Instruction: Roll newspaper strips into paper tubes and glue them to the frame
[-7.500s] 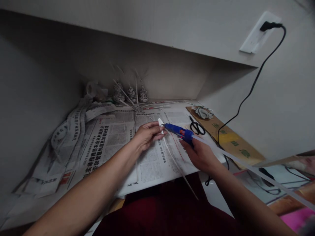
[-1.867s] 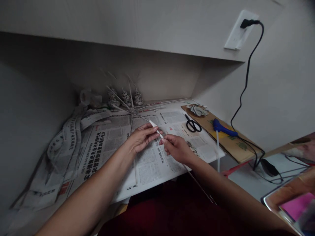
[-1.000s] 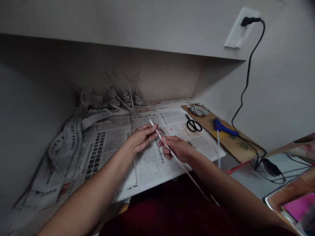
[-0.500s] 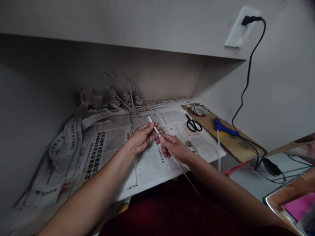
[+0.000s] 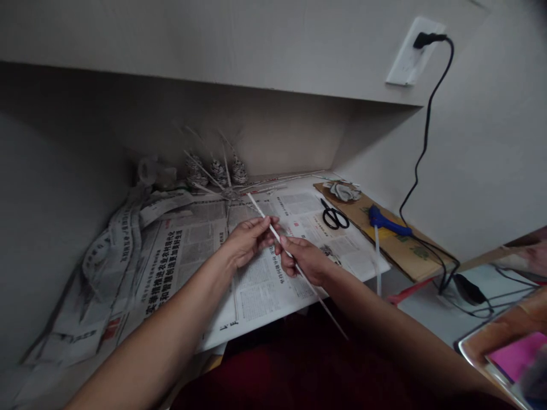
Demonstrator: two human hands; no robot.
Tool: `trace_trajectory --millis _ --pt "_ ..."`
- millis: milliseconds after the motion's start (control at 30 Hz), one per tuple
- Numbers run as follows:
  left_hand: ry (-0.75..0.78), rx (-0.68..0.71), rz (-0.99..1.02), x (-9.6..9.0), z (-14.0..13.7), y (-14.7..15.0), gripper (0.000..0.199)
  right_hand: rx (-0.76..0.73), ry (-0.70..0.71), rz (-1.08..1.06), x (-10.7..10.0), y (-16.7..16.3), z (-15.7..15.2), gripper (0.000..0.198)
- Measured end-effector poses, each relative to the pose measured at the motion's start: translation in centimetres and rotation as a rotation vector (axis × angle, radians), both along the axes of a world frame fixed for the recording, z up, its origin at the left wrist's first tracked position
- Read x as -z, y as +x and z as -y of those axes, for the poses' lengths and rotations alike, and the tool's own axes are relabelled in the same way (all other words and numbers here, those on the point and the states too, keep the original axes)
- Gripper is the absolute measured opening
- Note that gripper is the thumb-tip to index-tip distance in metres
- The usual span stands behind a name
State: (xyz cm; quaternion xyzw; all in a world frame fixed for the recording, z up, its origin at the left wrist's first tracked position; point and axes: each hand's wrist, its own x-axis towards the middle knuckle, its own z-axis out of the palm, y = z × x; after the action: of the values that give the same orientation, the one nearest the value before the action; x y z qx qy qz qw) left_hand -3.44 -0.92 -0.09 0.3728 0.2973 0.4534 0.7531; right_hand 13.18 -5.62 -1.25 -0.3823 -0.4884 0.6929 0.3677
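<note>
Over the near part of the newspaper (image 5: 256, 296), two bare hands hold a thin, white rolled-paper stick (image 5: 274, 231) on a slant. The left hand (image 5: 252, 241) has it pinched between thumb and fingertips, and the stick's upper end pokes out past them, pointing toward a spoked piece of paper sticks (image 5: 231, 193) farther back. A short bare stretch shows between the hands. Just below, the right hand (image 5: 302, 259) grips the stick between thumb and forefinger, its other fingers curled; how firmly they press cannot be told. From there the long lower part slants past the palm and over the table's front edge, ending in front of the dark red clothing (image 5: 260, 370).

Black-handled scissors (image 5: 334, 220) lie to the right of the hands, next to a cardboard sheet (image 5: 421, 263) bearing a grey paper flower (image 5: 343, 191) and a blue hot glue gun (image 5: 390, 223). Three coiled paper cones (image 5: 218, 171) stand at the back, and loose newspaper strips (image 5: 128, 225) curl along the left.
</note>
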Motion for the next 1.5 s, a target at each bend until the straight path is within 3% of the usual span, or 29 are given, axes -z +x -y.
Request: trace_trajectory --millis 67,200,300,433,600,700,800,867,933,1133,1333,1500 --pt "0.053 0.116 -0.073 0.4 0.2 0.1 0.024 -0.001 -0.014 -0.019 -0.1 0.0 -0.1 0.034" --pt "0.052 0.125 -0.086 0.7 0.1 0.1 0.023 -0.060 -0.118 -0.108 -0.3 0.1 -0.2 0.031" --pt "-0.003 0.054 -0.048 0.5 -0.3 -0.1 0.016 -0.076 -0.093 -0.051 -0.3 0.5 -0.2 0.032" --pt "-0.071 -0.092 -0.031 0.3 -0.5 -0.3 0.010 0.024 0.046 0.144 -0.1 0.7 0.1 0.033" --pt "0.054 0.174 -0.094 0.8 0.3 0.1 0.018 0.050 0.027 0.112 -0.1 0.5 0.0 0.035" --pt "0.035 0.120 -0.087 0.9 0.2 0.1 0.016 0.010 0.014 0.188 -0.3 0.6 0.2 0.040" --pt "-0.046 -0.021 -0.079 0.8 -0.3 -0.1 0.009 0.070 0.314 0.521 -0.5 1.0 0.7 0.035" --pt "-0.059 -0.035 -0.075 0.7 -0.4 -0.1 0.008 0.150 0.576 0.756 -0.6 1.2 1.1 0.028" --pt "-0.051 -0.009 -0.072 0.6 -0.2 0.1 0.009 0.182 0.706 0.869 -0.7 1.3 1.4 0.027" --pt "-0.047 -0.022 -0.078 0.4 0.3 0.4 0.008 0.178 0.697 0.857 -0.8 0.7 1.4 0.031" --pt "-0.058 -0.062 -0.076 0.3 0.0 0.4 0.008 0.077 0.447 0.675 -0.7 0.7 1.2 0.036" --pt "-0.084 -0.134 -0.059 0.3 -0.2 0.2 0.006 0.196 0.613 0.760 -0.5 0.9 1.5 0.026"
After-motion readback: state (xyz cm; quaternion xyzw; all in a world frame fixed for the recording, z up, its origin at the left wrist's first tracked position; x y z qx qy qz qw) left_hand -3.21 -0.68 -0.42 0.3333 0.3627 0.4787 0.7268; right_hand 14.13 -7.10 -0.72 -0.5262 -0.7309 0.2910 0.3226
